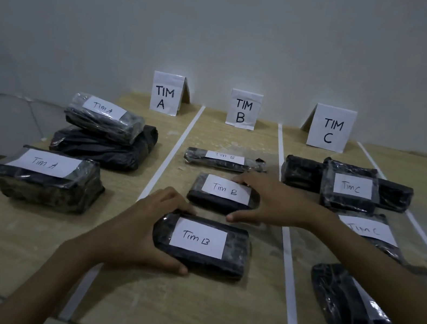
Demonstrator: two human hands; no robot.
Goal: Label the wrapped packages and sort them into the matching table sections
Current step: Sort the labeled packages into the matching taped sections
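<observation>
Black wrapped packages with white handwritten labels lie on a wooden table (193, 315) split by white tape lines into sections. My left hand (137, 231) grips the left end of the nearest "Tim B" package (200, 245) in the middle section. My right hand (273, 204) clasps the right end of the middle "Tim B" package (222, 194), thumb at the front, fingers at the back. A thin "Tim B" package (224, 161) lies behind it. Both gripped packages rest flat on the table.
Folded paper signs TIM A (164, 94), TIM B (243, 110) and TIM C (330, 129) stand at the back. "Tim A" packages (47, 178) fill the left section, two stacked (104, 117). "Tim C" packages (350, 187) crowd the right section, one (347, 302) under my right forearm.
</observation>
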